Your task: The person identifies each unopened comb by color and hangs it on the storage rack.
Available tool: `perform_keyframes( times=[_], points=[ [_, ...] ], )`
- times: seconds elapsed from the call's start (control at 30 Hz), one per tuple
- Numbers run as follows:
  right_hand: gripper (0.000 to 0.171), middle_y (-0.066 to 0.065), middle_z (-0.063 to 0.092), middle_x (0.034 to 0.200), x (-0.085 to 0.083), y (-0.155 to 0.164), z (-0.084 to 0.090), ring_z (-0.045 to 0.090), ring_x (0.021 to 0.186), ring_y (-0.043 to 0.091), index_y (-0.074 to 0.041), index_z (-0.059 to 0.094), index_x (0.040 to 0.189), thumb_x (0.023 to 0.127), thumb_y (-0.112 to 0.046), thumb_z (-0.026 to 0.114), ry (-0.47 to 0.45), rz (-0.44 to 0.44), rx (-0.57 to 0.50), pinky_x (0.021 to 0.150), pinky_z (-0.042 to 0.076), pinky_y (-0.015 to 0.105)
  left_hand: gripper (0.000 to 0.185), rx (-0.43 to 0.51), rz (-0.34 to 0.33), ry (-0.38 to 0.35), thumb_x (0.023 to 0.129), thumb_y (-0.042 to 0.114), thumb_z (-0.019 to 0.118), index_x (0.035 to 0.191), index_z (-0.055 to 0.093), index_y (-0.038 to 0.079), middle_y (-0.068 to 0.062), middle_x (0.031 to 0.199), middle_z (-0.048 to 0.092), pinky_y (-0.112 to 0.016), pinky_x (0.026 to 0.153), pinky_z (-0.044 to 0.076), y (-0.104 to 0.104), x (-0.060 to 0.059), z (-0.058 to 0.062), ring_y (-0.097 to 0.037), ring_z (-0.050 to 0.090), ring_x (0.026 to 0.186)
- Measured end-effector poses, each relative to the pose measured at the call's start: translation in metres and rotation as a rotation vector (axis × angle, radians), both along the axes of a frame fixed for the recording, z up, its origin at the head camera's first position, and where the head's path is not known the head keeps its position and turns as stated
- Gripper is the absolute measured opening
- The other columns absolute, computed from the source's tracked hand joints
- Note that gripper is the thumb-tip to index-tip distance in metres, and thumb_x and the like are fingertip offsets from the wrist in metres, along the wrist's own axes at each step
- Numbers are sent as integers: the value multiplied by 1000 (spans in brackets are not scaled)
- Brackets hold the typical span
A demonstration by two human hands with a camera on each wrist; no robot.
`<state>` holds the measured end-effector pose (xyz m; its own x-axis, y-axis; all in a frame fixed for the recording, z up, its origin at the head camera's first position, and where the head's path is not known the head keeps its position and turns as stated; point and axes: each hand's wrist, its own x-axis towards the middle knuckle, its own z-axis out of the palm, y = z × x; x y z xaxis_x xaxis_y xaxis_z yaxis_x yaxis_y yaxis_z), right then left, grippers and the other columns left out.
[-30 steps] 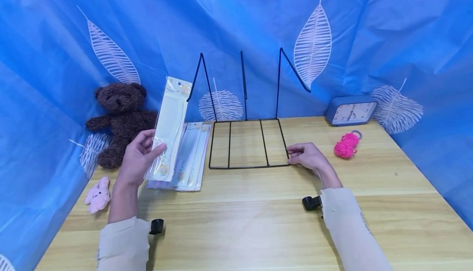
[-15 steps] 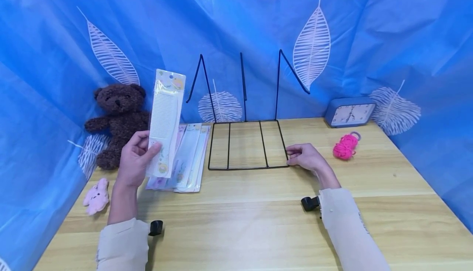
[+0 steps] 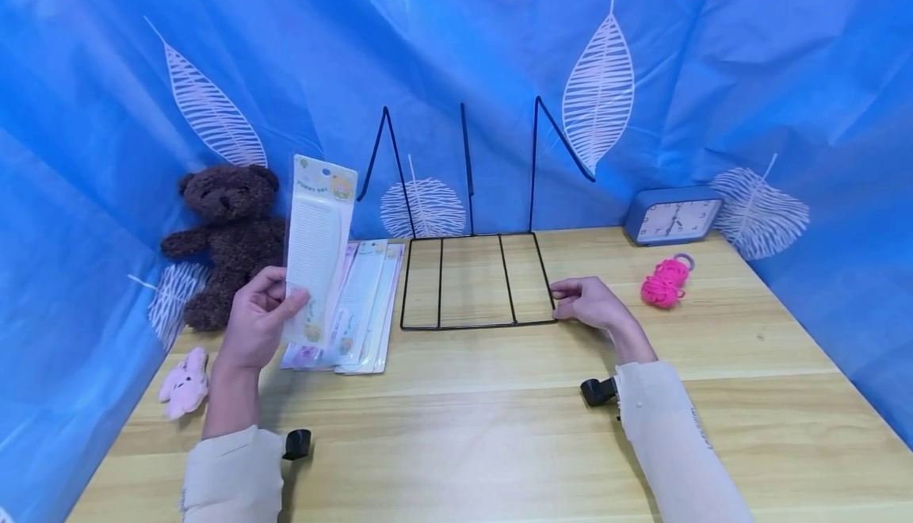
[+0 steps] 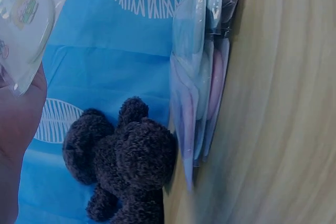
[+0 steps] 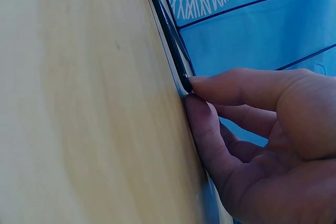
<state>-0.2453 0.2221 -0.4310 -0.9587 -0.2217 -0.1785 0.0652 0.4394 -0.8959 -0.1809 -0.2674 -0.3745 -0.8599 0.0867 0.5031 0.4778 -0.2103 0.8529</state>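
Two hands: comb pack [image 3: 316, 247] raised, rack [image 3: 476, 280] corner pinched.

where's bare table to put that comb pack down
Free: the front strip of table between the sleeves, and right of the right hand below the yarn. Crowded: the left, with pack stack, bear and pink toy. The rack slots are bare.

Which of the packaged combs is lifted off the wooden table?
The white comb in clear packaging, held upright by the left hand. The other packaged combs lie flat in a stack beside the black wire rack.
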Motion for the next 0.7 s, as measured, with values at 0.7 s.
perform_keyframes(
  times=[0.7],
  points=[
    [65, 30, 56, 132, -1, 1, 0, 57, 115, 36, 14, 47, 141, 83, 4, 75, 4, 9, 12, 95, 51, 31, 33, -104, -62, -60, 94, -21, 53, 107, 72, 2, -3, 89, 76, -24, 70, 55, -4, -1, -10, -12, 70, 80]
  ],
)
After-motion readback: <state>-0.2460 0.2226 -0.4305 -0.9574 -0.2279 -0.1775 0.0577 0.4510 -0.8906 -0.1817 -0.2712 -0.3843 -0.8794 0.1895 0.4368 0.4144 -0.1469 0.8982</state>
